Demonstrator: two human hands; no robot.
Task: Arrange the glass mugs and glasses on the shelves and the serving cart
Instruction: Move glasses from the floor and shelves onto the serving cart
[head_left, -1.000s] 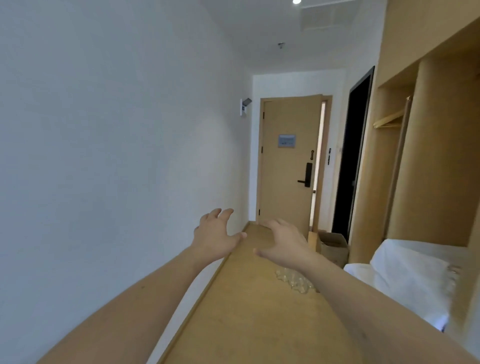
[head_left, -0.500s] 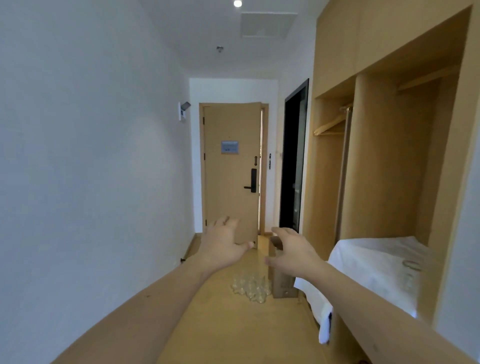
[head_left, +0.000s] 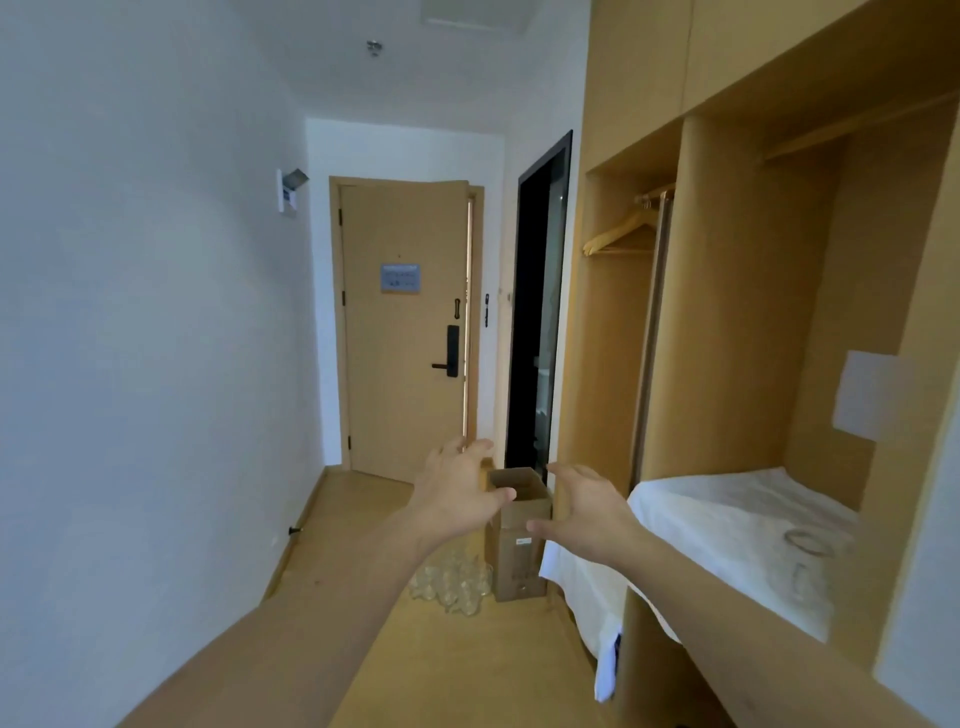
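A cluster of several clear glasses (head_left: 451, 582) stands on the wooden floor down the hallway, beside a tall open cardboard box (head_left: 519, 540). My left hand (head_left: 457, 488) and my right hand (head_left: 584, 506) are stretched out in front of me in the air, fingers spread and relaxed, holding nothing. Both are far short of the glasses. On the right a wooden shelf niche is covered with a white cloth (head_left: 727, 525), and a clear glass (head_left: 804, 540) stands on it near the right edge.
A white wall (head_left: 145, 364) runs along the left. The wooden door (head_left: 405, 332) at the hallway's end is slightly ajar, with a dark doorway (head_left: 537, 312) to its right. The wooden wardrobe (head_left: 623, 322) on the right holds hangers (head_left: 621, 234).
The view has swung to the right, bringing the wardrobe, the cloth-covered shelf and the box into sight. Both hands stay raised and open in front of me.
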